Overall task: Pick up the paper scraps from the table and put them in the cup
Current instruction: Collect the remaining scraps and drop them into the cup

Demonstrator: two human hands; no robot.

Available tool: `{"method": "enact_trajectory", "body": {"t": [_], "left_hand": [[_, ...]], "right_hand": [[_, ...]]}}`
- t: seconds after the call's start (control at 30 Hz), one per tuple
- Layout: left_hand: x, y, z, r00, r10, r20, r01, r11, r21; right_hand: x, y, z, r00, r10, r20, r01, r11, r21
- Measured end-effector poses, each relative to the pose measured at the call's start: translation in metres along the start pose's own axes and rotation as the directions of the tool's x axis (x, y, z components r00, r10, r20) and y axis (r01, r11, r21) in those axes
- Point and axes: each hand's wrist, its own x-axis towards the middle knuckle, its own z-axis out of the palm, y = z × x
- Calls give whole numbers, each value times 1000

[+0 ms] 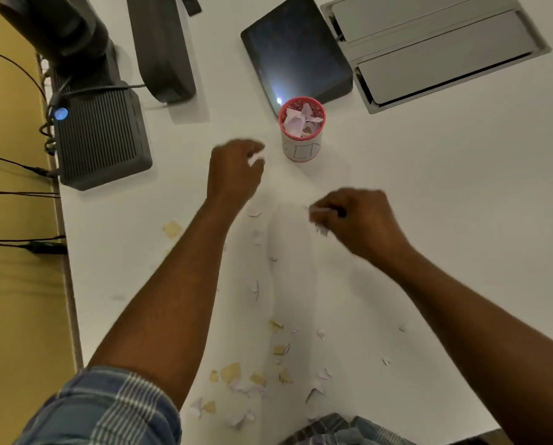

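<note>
Two bare forearms reach out, no watch, no rings showing. The left arm wears a rolled-up sleeve [108,409] at the elbow: blue-grey plaid with pale white stripes crossing darker bands. More of the same checked fabric [342,428] bunches at the bottom edge, folds soft and blurred.

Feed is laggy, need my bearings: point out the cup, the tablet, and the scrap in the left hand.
cup [301,149]: head view, on its white side wall.
tablet [296,56]: head view, middle of the dark screen.
scrap in the left hand [256,159]: head view, white bit showing at the fingertips.
</note>
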Motion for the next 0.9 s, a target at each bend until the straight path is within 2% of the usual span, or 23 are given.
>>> {"method": "enact_trajectory", "body": {"t": [0.07,0.2,0.3,0.4,0.5,0.57,0.67,0.7,0.77,0.83,0.9], "left_hand": [[-29,-30,13,998,-24,50,23,999,22],[-76,-64,40,962,6,274,-55,984,171],[-104,-75,53,946,105,307,-179,958,225],[-127,-72,59,940,161,300,-243,934,263],[-146,-68,59,947,182,266,-259,920,294],[-160,-67,57,948,194,253,-268,914,305],[-175,-71,52,957,218,191,-272,903,333],[-177,-75,48,969,204,141,-242,903,354],[-173,-88,38,995,104,1,-96,916,390],[-164,-104,22,990,-97,-103,131,902,411],[-154,-119,5,934,-344,-98,351,830,433]], "right_hand": [[22,-8,-10,997,15,-74,-15,1000,2],[65,-20,-21,974,33,-226,-22,998,52],[98,-22,-20,958,17,-285,-6,999,38],[127,-20,-15,954,-26,-300,10,998,-54],[152,-16,-6,970,-23,-241,-16,987,-159],[167,-16,2,992,-1,-129,-38,954,-298],[177,-21,7,987,148,56,-106,882,-460],[180,-21,8,985,153,83,-93,866,-491],[185,-21,11,983,155,100,-68,808,-586],[184,-23,12,972,202,117,-75,745,-662],[186,-25,14,969,215,119,-73,715,-695]]}}
